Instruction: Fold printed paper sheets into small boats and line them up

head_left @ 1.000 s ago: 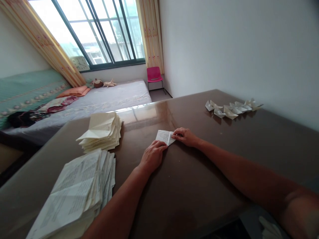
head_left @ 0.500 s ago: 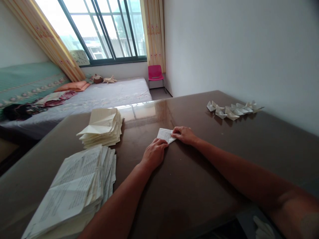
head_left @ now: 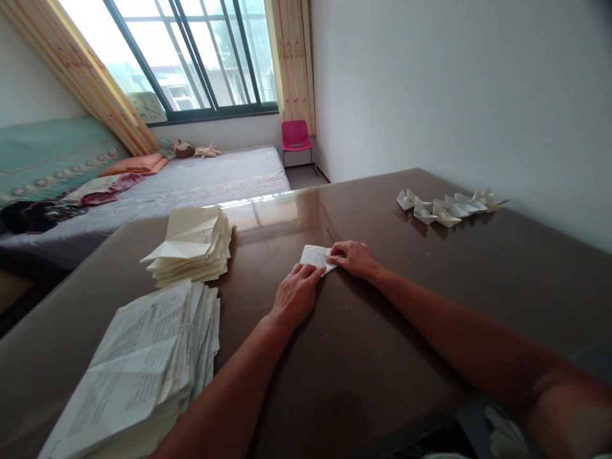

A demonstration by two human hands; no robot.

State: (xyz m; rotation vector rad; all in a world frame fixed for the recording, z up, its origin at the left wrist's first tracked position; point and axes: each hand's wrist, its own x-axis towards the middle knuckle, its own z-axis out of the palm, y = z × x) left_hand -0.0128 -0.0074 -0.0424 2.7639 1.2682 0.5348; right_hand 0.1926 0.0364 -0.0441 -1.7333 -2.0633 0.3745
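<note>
A small folded sheet of printed paper (head_left: 313, 255) lies on the brown table between my two hands. My left hand (head_left: 297, 290) is closed at its near left edge, fingertips pressed on the paper. From the right, my right hand (head_left: 354, 258) pinches the paper's right side with thumb and fingers. Part of the paper is covered by my fingers. Several folded paper boats (head_left: 447, 213) stand in a cluster at the far right of the table.
To the left are a stack of yellowish paper (head_left: 191, 239) and, nearer, a stack of printed sheets (head_left: 129, 363). The glossy table (head_left: 382, 357) reaches toward a bed (head_left: 229, 172), a pink chair (head_left: 296, 135) and the white wall (head_left: 430, 83).
Both hands stay on the folded paper, with only slight finger movement. The whole view has shifted a little.
</note>
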